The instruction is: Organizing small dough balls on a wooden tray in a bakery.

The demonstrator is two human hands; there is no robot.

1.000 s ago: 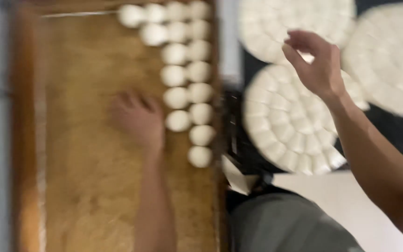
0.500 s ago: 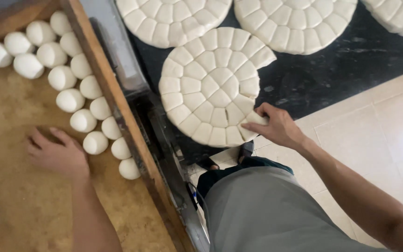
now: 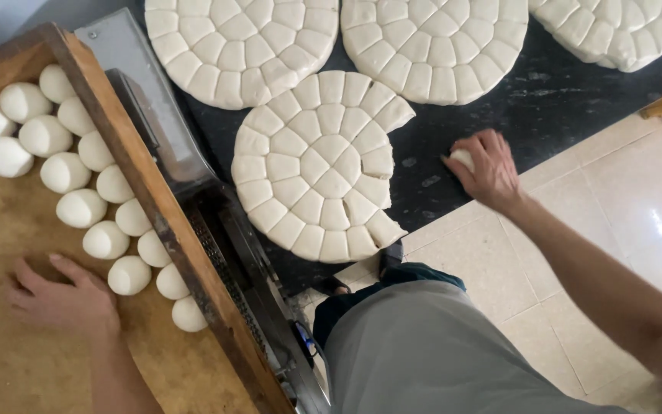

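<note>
Half a second back the right hand was at the edge of the cut dough round; now it has moved out over the dark mat, fingers curled down around a small dough piece resting on the mat. The left hand has stayed flat and spread on the wooden tray, holding nothing, just beside the rows of dough balls. No packages, labels or signs show.
</note>
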